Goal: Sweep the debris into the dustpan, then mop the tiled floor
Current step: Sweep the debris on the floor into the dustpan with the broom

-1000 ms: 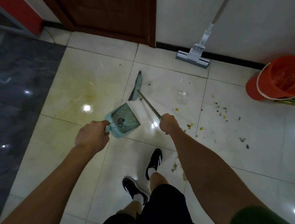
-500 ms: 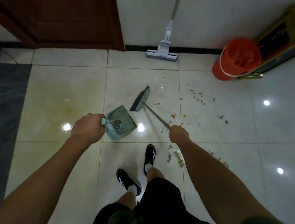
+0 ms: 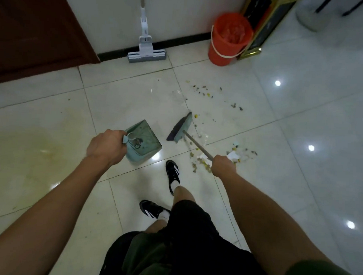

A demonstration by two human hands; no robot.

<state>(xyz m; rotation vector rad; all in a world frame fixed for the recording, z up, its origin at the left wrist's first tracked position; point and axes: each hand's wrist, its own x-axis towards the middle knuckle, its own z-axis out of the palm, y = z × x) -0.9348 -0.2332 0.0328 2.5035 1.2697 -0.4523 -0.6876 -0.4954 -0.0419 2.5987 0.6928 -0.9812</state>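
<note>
My left hand (image 3: pixel 106 146) grips the handle of a teal dustpan (image 3: pixel 145 139) held low over the tiles, with a few scraps inside it. My right hand (image 3: pixel 224 165) is closed on the metal handle of a small broom (image 3: pixel 181 128), whose teal head and dark bristles sit just right of the dustpan. Debris (image 3: pixel 202 165) of yellow and grey bits and white paper scraps lies around my right hand, and more debris is scattered further back. A clear plastic piece (image 3: pixel 178 95) lies beyond the broom. A flat sponge mop (image 3: pixel 147 52) leans against the white wall.
An orange bucket (image 3: pixel 229 38) lined with plastic stands by the wall at the right, next to a dark gold-framed stand (image 3: pixel 262 26). A brown wooden door (image 3: pixel 35 25) is at the left. My shoes (image 3: pixel 172 174) stand behind the dustpan. A yellowish stain (image 3: pixel 45 144) marks the left tiles.
The view has turned right, so mop, bucket and debris have shifted left. The broom head has swung from beyond the dustpan to its right side, nearer the debris. Both hands keep their grips.
</note>
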